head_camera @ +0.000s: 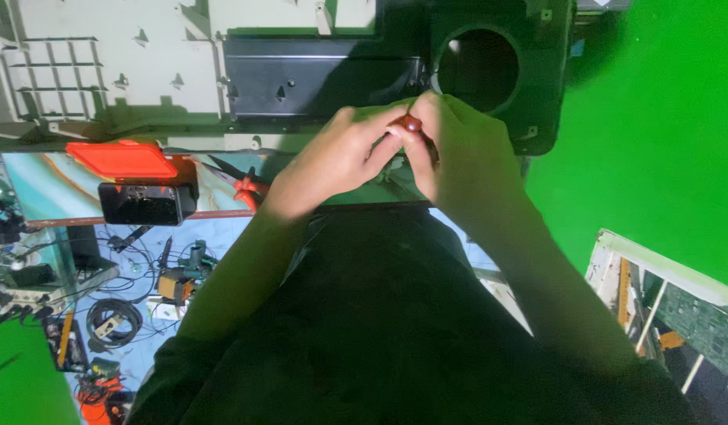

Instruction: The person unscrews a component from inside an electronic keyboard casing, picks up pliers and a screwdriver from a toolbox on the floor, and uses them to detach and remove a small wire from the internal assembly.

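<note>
Two hands: both meet over the middle of the bench, fingertips pressed together on one small item.
White panel [104, 63]: a moulded plastic sheet with ribs and slots, lying flat at the far left of the bench.
Orange lid [120, 157]: rests at the near edge of the white panel, just above a black box [147, 203].
Cables [112, 315]: loose coils and small parts lie low on the left, well apart from the hands.
Red pliers [250, 189]: lie beside the left wrist, untouched.
Left hand [340, 157]: curled, with thumb and fingers closed on the knob from the left.
Red knob [412, 123]: a small rounded red tip pinched between both hands. Whatever lies under it is hidden by the fingers.
Right hand [458, 149]: closed over the knob from the right, knuckles uppermost.
Dark panel [537, 79]: a black plastic part with a large round hole [478, 71], just beyond the hands.
Circuit board [702, 319]: green, set in a white frame at the lower right, away from the work.
Step in hand: judged to be fine two-handed work on the knob at the edge of the dark panel.
Next move calls for: a steady pinch from both hands, with the knob kept upright, since the contact point below is out of sight.
</note>
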